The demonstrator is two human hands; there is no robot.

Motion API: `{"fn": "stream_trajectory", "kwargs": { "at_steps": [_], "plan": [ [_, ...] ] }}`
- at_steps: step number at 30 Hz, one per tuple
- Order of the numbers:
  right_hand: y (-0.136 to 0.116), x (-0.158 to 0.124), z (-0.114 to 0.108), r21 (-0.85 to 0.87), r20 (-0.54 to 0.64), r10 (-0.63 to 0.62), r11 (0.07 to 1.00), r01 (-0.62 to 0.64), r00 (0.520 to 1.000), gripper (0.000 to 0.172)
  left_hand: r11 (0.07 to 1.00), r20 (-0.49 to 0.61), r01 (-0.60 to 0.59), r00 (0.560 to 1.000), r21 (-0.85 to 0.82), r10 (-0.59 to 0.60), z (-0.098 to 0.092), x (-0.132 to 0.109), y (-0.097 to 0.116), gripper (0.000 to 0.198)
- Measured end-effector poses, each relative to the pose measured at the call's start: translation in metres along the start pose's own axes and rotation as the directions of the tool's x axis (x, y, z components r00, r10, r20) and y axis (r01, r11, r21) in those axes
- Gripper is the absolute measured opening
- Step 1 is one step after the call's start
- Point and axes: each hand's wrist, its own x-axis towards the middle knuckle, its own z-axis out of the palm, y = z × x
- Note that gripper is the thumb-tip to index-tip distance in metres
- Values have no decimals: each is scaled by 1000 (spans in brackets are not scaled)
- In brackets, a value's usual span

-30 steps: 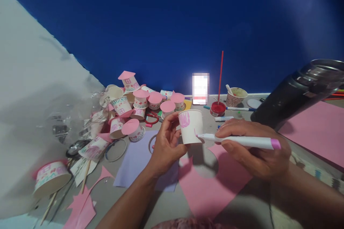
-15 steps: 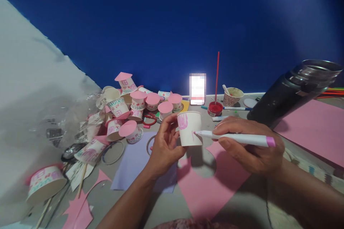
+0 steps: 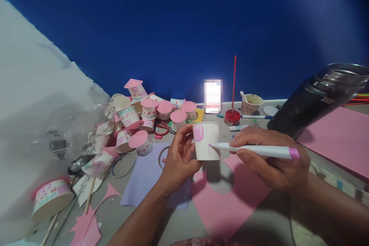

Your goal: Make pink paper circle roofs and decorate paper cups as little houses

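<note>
A white paper cup (image 3: 211, 134) is upside down or upright, which I cannot tell, between the fingers of my left hand (image 3: 181, 153), above the table. It bears a scribbled pink-purple patch at its upper left and a short line lower down. My right hand (image 3: 268, 159) grips a white marker (image 3: 262, 150) with a pink end, its tip touching the cup's side by that line. Below the hands lies a pink paper sheet (image 3: 230, 211) with a round hole cut in it. Purple paper (image 3: 155, 180) lies under my left wrist.
Decorated paper cups with pink tops (image 3: 150, 109) are heaped at the left. A red paint pot (image 3: 232, 117), a patterned cup (image 3: 250, 104) and a lit phone (image 3: 213, 96) stand along the blue wall. A dark flask (image 3: 311, 96) leans at the right, near more pink paper (image 3: 337, 142).
The marker's line on the cup has grown slightly, and its tip has moved along the cup's side. Both hands and the cup appear a little further right and lower.
</note>
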Motion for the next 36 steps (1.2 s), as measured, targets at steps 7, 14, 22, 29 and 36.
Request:
{"fn": "stream_trajectory", "kwargs": {
  "at_steps": [7,14,22,29,36],
  "plan": [
    [-1,2,-3,21,-24,11,1000,-11,1000,22,999,-13,-26,1000,23,27,1,2,2,74],
    [-2,1,-5,-14,-49,21,1000,-22,999,22,1000,-38,-18,999,13,18,2,2,4,71],
    [-2,1,-5,-13,-56,18,1000,-19,998,19,999,-53,6,999,-53,-9,-2,1,2,76],
    [-2,0,-4,-16,-65,25,1000,-26,998,22,999,-54,24,998,-31,-26,-1,1,1,81],
    [-4,1,-3,7,-27,1,1000,-1,1000,18,1000,-94,10,996,-12,-11,0,1,0,80]
  ]
}}
